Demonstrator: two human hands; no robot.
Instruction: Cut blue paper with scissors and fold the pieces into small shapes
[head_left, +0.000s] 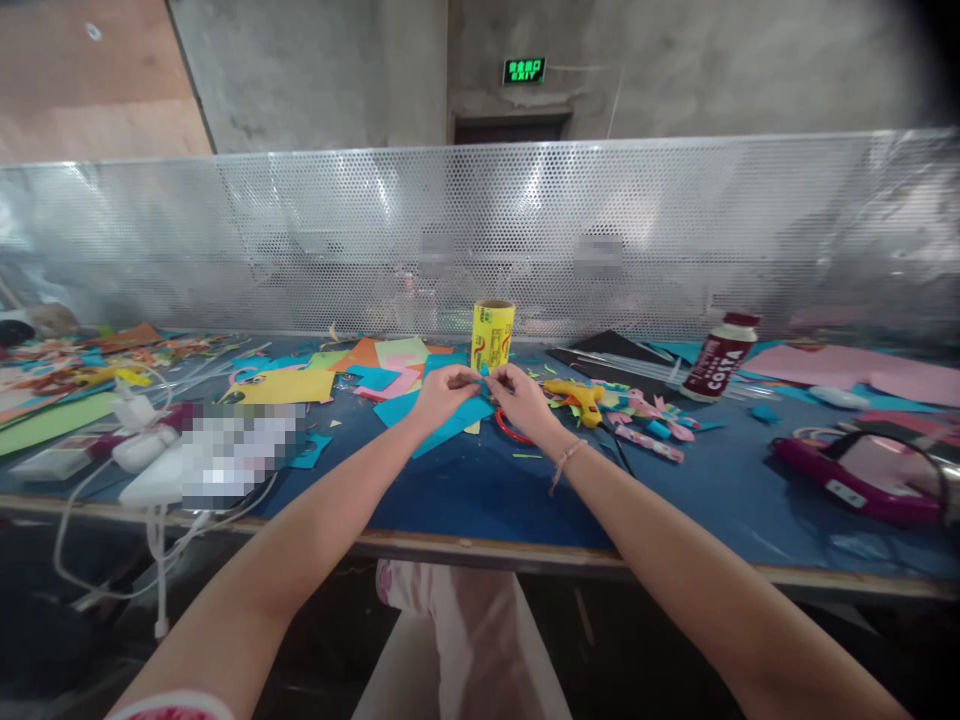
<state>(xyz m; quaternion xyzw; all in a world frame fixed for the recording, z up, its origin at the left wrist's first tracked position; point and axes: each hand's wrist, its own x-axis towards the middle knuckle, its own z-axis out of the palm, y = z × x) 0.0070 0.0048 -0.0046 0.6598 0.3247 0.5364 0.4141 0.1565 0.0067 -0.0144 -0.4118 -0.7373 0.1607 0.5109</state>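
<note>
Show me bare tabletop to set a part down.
Best patch: blue tabletop between left forearm and right forearm, from the blue paper to the front edge. Another: between right forearm and purple case. Crowded: around the yellow tube, yellow glue gun and yellow paper.

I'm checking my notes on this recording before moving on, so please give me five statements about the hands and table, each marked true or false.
1. The fingertips of the left hand and right hand meet at a small blue piece. True.
2. The yellow glue gun is in the right hand. False: the glue gun lies on the table, to the right of that hand.
3. A yellow tube stands upright just beyond the hands. True.
4. The bracelet is on the left wrist. False: the bracelet is on the right wrist.
5. The COSTA bottle has a green cap. False: the bottle's cap is dark red.
</note>
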